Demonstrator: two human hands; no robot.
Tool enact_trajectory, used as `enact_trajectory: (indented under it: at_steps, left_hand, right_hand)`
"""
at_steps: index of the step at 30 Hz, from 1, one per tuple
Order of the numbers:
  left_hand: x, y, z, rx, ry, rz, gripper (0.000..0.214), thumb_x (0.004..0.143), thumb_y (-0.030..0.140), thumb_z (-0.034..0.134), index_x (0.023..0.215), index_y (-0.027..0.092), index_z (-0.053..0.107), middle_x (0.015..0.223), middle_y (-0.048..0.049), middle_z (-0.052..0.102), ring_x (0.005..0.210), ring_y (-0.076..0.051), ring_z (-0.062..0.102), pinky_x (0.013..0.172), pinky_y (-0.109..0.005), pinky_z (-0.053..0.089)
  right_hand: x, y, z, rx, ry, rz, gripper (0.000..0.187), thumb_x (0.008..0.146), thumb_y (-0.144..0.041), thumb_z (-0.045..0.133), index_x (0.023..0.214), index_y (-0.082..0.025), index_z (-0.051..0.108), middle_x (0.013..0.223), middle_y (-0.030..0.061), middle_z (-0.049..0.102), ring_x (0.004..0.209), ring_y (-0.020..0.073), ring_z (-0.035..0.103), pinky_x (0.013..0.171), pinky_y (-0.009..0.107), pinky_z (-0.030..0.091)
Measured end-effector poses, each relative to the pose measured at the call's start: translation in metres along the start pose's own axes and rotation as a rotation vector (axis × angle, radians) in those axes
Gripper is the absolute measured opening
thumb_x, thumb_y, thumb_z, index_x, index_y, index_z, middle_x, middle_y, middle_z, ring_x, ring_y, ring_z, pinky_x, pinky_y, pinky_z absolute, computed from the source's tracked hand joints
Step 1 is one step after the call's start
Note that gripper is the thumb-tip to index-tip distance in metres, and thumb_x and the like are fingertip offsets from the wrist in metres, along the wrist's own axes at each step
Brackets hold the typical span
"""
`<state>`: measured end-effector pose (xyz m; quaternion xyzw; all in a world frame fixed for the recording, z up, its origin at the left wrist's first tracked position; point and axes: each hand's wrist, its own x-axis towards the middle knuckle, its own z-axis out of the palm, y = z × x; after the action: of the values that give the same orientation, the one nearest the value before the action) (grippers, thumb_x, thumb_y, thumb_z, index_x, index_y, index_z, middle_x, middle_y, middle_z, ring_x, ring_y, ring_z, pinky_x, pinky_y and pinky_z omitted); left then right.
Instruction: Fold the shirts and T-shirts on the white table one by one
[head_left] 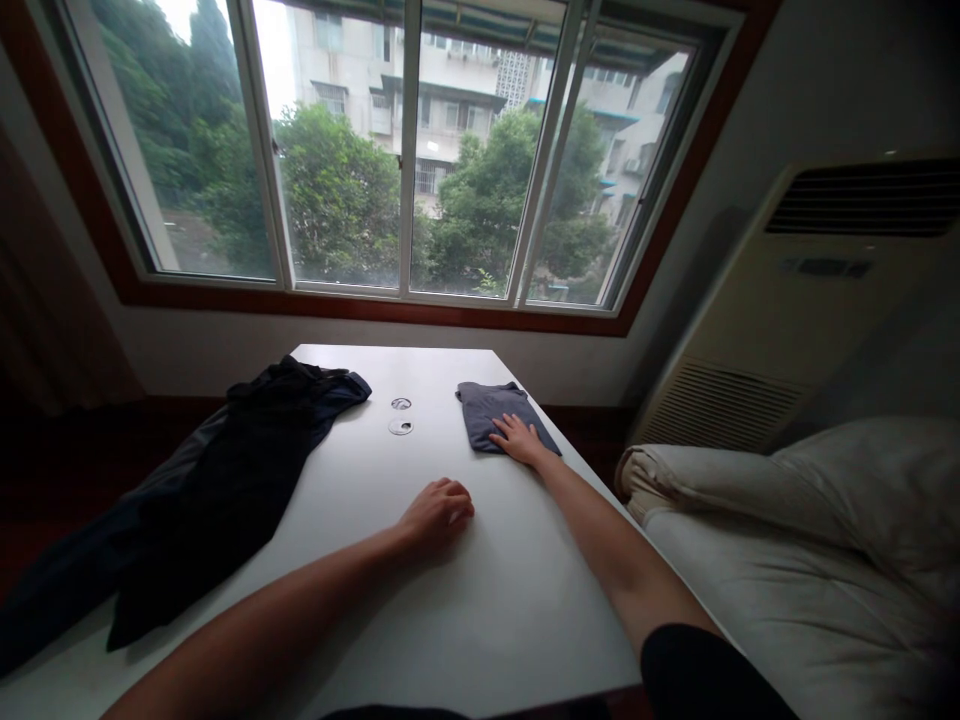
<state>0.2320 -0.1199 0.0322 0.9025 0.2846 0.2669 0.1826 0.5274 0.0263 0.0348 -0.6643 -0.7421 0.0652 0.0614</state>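
**One grey piece folded, dark heap not**

White table [450, 600] under a big window [405, 150], trees n flats outside. Far left there's a heap of dark clothes [225, 490], black w/ some navy, crumpled and hanging off the table's left edge, def not folded. My left hand [435, 512] rests mid-table, fingers curled in loosely w/ nothing in it, well apart from the heap. Behind it are two small round cable ports [400, 415] in the tabletop, btwn the heap and the grey bit. Then the folded grey cloth [487, 410] near the right edge, a neat rectangle. My right hand [516, 438] lies flat on its near corner, fingers spread, pressing not gripping.

My read: one item done, the dark lot not. Prob more than one garment in there but can't tell. Nothing stands btwn my left hand and the heap.

Right of the table is a standing AC unit [817, 300] against the wall, and pale bedding [787, 520] just beside the table edge, not touching the cloth.
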Motion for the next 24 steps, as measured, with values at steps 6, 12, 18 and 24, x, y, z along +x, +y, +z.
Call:
enact_trajectory:
  at_steps: [6, 12, 18, 24]
  left_hand:
    - [0.002, -0.001, 0.001, 0.01, -0.024, -0.008, 0.017, 0.091, 0.018, 0.062, 0.1, 0.025, 0.075, 0.113, -0.0054, 0.072, 0.107, -0.023, 0.063, 0.1, -0.038, 0.048]
    - [0.003, -0.002, 0.002, 0.034, -0.043, -0.018, 0.018, 0.091, 0.018, 0.063, 0.103, 0.025, 0.074, 0.114, -0.0059, 0.071, 0.108, -0.024, 0.061, 0.101, -0.039, 0.048]
    - [0.003, -0.001, 0.003, 0.055, -0.057, -0.024, 0.017, 0.093, 0.021, 0.063, 0.106, 0.025, 0.073, 0.118, -0.0059, 0.069, 0.11, -0.024, 0.06, 0.1, -0.04, 0.047]
    - [0.003, -0.001, 0.005, 0.068, -0.057, -0.038, 0.019, 0.092, 0.02, 0.064, 0.108, 0.027, 0.073, 0.117, -0.005, 0.067, 0.11, -0.024, 0.058, 0.1, -0.04, 0.046]
  right_hand:
    - [0.009, 0.012, -0.008, -0.069, 0.21, 0.047, 0.049, 0.106, -0.045, 0.046, 0.15, -0.025, 0.055, 0.163, 0.0137, 0.041, 0.152, 0.0297, 0.029, 0.122, 0.053, 0.02]
    - [0.0, -0.005, 0.0, -0.121, 0.253, 0.297, 0.043, 0.104, -0.043, 0.049, 0.138, -0.021, 0.064, 0.142, 0.024, 0.055, 0.133, 0.0378, 0.049, 0.106, 0.053, 0.039]
    - [-0.013, -0.022, 0.011, -0.11, 0.024, 0.298, 0.086, 0.092, -0.081, 0.046, 0.158, -0.026, 0.045, 0.153, 0.0264, 0.043, 0.135, 0.0471, 0.047, 0.103, 0.06, 0.038]
    - [-0.004, -0.012, 0.013, -0.093, -0.074, 0.243, 0.084, 0.096, -0.082, 0.032, 0.165, -0.035, 0.03, 0.17, 0.0184, 0.022, 0.152, 0.046, 0.024, 0.116, 0.063, 0.02]
